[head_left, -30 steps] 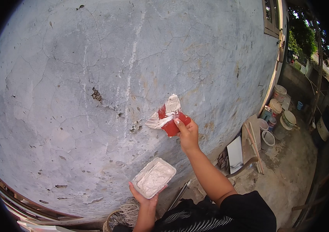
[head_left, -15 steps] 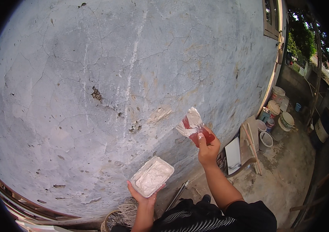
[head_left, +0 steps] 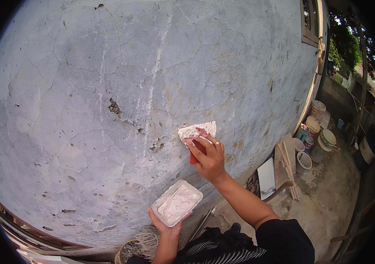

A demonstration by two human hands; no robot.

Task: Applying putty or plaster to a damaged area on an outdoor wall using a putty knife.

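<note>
Right hand [head_left: 210,159]: closed on the red scraper [head_left: 200,131], thumb and fingers pressed to its flat faces with little gap between them. White smears show on the fingers. The scraper's wide edge points up and slightly right; its upper part carries a thick, uneven coat of putty, while the lower red part shows below the fingers. It stands at the wall [head_left: 86,79], right of a small chipped patch [head_left: 157,144]; cannot tell whether the edge touches the surface or sits just off it.

Left hand [head_left: 166,225]: palm up under the tub [head_left: 191,206], thumb along one side and fingers around the other, spread to the tub's width. Grip looks firm; the underside is hidden. Tub is rectangular, tilted, with putty [head_left: 178,200] spread in ridges inside. It is below the scraper, well apart from it.

Wall: pale blue-grey, cracked, white streaks running down, one deeper hole [head_left: 114,106] left of the scraper. Below the left forearm, a container [head_left: 120,255] of grey lumps with pale strands [head_left: 147,242] beside it. To the right, on the concrete floor [head_left: 328,185]: white panel [head_left: 266,178], wooden sticks [head_left: 288,165], several buckets [head_left: 327,138].
</note>
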